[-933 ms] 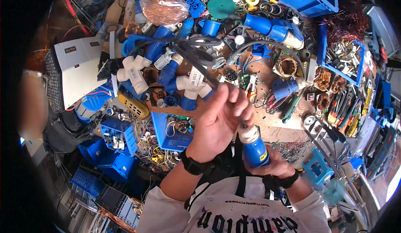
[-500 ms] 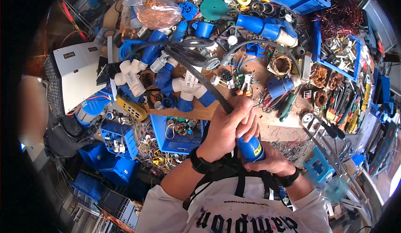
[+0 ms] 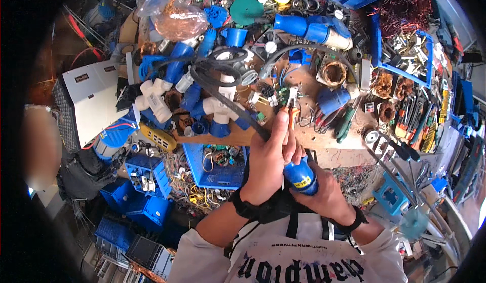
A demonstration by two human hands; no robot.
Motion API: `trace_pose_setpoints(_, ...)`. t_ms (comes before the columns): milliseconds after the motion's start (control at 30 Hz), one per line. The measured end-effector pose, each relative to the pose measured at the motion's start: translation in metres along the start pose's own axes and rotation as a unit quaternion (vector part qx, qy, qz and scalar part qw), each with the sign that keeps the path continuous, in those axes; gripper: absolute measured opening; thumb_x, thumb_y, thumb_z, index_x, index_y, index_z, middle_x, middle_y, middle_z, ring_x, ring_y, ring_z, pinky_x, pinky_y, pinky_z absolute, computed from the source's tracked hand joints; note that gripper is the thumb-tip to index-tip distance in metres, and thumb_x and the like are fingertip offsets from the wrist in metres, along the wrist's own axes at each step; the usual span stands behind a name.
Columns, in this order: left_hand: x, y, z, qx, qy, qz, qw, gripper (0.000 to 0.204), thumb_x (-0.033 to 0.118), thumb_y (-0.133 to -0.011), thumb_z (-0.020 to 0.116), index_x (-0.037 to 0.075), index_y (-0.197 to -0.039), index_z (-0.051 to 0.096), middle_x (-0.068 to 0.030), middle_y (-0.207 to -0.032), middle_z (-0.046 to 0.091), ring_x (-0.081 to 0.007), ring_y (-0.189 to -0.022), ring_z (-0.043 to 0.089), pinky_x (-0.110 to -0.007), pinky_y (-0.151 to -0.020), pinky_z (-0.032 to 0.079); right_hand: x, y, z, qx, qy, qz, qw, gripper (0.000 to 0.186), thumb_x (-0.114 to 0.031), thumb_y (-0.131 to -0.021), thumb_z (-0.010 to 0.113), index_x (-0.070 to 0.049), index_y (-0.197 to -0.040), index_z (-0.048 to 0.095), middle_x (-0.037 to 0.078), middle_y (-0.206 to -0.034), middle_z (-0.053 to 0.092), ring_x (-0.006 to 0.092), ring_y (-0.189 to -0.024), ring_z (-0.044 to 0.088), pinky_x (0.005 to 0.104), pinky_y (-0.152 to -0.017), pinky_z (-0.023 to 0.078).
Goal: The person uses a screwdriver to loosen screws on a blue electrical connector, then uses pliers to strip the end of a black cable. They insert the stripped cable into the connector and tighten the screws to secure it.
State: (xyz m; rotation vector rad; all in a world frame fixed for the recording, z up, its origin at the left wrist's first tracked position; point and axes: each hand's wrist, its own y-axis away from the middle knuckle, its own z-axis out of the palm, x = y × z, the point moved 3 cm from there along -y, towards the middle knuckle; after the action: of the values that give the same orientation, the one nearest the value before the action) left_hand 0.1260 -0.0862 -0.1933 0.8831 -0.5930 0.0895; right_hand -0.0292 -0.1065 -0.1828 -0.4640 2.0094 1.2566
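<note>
My right hand [image 3: 326, 194] grips a blue cylindrical plug body [image 3: 300, 175] with a yellow label, held close to my chest. My left hand [image 3: 271, 159] wraps over the top of that plug and closes around the thick black cable [image 3: 228, 100] that leaves it and runs up-left across the bench. Both wrists wear dark bands. The joint between plug and cable is hidden under my left fingers.
The wooden bench [image 3: 309, 88] is piled with blue and white plugs [image 3: 223, 116], a bag of copper wire [image 3: 177, 22], orange-handled pliers [image 3: 292, 113] and green-handled tools [image 3: 347, 123]. Blue bins [image 3: 212, 169] hold wire scraps. A grey box [image 3: 93, 98] sits left; tool racks [image 3: 422, 121] stand right.
Both hands have pulled the plug down and closer to my body. My left hand slid from above the plug onto its top and the cable.
</note>
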Motion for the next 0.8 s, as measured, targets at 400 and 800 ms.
trace_pose_setpoints(400,0.001,-0.004,-0.019,-0.259,0.009,0.05,0.965,0.037,0.02,-0.093,0.057,-0.001,-0.123,0.05,-0.0173,-0.112,0.06,-0.0286,-0.109,0.059,-0.054,-0.102,0.042,-0.003,-0.003,-0.02,-0.174,-0.238,0.094,0.951,0.047,-0.02,-0.075,0.079,-0.001,-0.112,0.056,0.006,-0.089,0.063,0.0127,-0.082,0.057,0.031,-0.076,0.048)
trace_pose_setpoints(800,-0.001,-0.005,-0.013,-0.204,-0.043,0.024,0.978,0.049,0.013,-0.09,0.06,-0.003,-0.133,0.043,-0.0188,-0.117,0.061,-0.033,-0.11,0.06,-0.047,-0.101,0.043,0.01,-0.001,-0.032,-0.089,-0.129,0.07,0.985,0.058,-0.029,-0.071,0.08,0.002,-0.113,0.055,0.016,-0.09,0.064,0.0235,-0.079,0.063,0.0356,-0.075,0.05)
